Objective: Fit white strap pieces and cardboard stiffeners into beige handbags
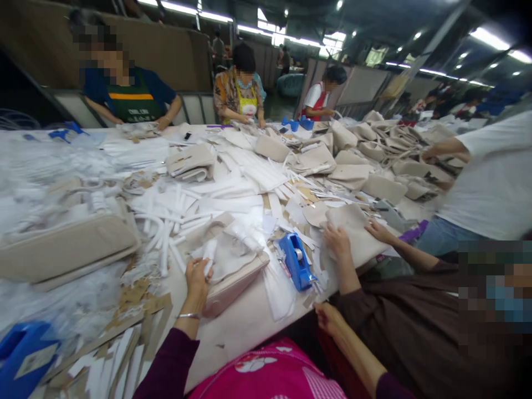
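A beige bag point(236, 282) lies on the table in front of me, with clear plastic and white wrapping over its handles. My left hand point(198, 277), below a silver bracelet and purple sleeve, is closed around a white wrapped piece point(210, 254) at the bag's left side. Near the table edge, to the right of the bag, my right hand point(326, 317) has its fingers pinched together; what they hold, if anything, is too small to make out. A blue tape dispenser point(296, 263) stands between the bag and a co-worker's hands.
At right, a co-worker's hands point(338, 239) rest on a beige piece point(353, 227). Another blue dispenser point(27, 354) is at lower left. A large beige bag point(70, 244), paper strips point(120, 360) and piled bags point(349, 166) cover the table. People work across it.
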Demonstrator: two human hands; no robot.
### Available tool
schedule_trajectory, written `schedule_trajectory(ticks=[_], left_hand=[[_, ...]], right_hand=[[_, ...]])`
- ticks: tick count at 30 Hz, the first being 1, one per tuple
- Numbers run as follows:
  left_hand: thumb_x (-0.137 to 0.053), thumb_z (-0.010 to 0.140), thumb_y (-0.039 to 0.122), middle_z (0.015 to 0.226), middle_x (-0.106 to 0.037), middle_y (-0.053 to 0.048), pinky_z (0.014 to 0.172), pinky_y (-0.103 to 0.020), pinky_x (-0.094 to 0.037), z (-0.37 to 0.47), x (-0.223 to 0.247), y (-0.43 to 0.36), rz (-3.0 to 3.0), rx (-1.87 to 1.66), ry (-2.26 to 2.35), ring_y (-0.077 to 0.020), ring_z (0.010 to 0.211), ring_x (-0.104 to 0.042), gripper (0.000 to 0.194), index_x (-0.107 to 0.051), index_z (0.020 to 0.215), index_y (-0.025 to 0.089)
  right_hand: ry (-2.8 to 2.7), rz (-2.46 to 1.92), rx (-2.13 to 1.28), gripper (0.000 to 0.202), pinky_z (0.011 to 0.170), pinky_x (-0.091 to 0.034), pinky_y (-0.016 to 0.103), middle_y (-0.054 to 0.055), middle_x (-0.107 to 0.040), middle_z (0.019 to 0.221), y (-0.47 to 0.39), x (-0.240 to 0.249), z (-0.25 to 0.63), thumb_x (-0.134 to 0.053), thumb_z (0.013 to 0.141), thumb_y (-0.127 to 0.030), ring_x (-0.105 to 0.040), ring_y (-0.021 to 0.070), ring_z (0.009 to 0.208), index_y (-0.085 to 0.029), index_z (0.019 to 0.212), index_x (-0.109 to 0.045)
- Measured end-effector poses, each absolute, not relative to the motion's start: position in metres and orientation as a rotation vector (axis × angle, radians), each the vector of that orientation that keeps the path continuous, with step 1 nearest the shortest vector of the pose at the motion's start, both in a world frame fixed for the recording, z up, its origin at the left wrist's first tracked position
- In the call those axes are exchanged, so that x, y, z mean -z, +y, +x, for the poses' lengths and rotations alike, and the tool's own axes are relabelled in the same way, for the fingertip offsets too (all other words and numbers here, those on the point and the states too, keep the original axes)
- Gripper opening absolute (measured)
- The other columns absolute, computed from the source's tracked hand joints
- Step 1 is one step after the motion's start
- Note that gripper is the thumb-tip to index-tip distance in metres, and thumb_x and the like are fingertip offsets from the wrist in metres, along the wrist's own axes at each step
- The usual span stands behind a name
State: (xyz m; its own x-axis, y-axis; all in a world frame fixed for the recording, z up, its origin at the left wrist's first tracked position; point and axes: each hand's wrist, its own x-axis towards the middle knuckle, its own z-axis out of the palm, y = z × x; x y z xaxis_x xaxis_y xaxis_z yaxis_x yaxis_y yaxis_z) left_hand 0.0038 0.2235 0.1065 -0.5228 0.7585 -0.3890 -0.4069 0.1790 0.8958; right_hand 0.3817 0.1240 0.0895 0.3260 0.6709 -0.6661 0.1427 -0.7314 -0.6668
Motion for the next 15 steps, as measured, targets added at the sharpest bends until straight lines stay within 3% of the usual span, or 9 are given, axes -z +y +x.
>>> schedule_trajectory(ticks=[6,9,15], left_hand=[[-0.065,0.061,0.031,0.061,-0.057,0.004,0.035,-0.015,-0.026,0.004,-0.104,0.220,0.316,-1.564,1.520,-0.0057,0.037,-0.044,0.036,-0.044,0.088,0.020],[-0.064,0.063,0.032,0.058,-0.055,0.005,0.035,-0.015,-0.025,0.002,-0.099,0.218,0.311,-1.572,1.506,-0.0060,0.036,-0.043,0.036,-0.044,0.091,0.021],[-0.059,0.071,0.028,0.055,-0.050,0.009,0.034,-0.016,-0.025,0.002,-0.091,0.215,0.348,-1.622,1.443,-0.0062,0.034,-0.039,0.043,-0.039,0.109,0.025]], right_hand=[[-0.876,-1.326,-2.142,0.025,0.043,-0.025,0.026,-0.001,-0.043,0.051,0.187,-0.140,0.240,-0.066,0.058,-0.042,-0.034,0.0089,0.045,-0.022,0.058,-0.051],[-1.065,-1.226,-2.155,0.023,0.045,-0.024,0.022,-0.004,-0.043,0.051,0.245,-0.159,0.157,-0.069,0.056,-0.035,-0.032,0.0059,0.045,-0.017,0.060,-0.054],[-1.860,-1.463,-1.777,0.010,0.044,-0.026,0.020,-0.003,-0.048,0.048,0.310,-0.164,0.076,-0.058,0.061,-0.022,-0.038,0.0061,0.045,-0.015,0.055,-0.056]])
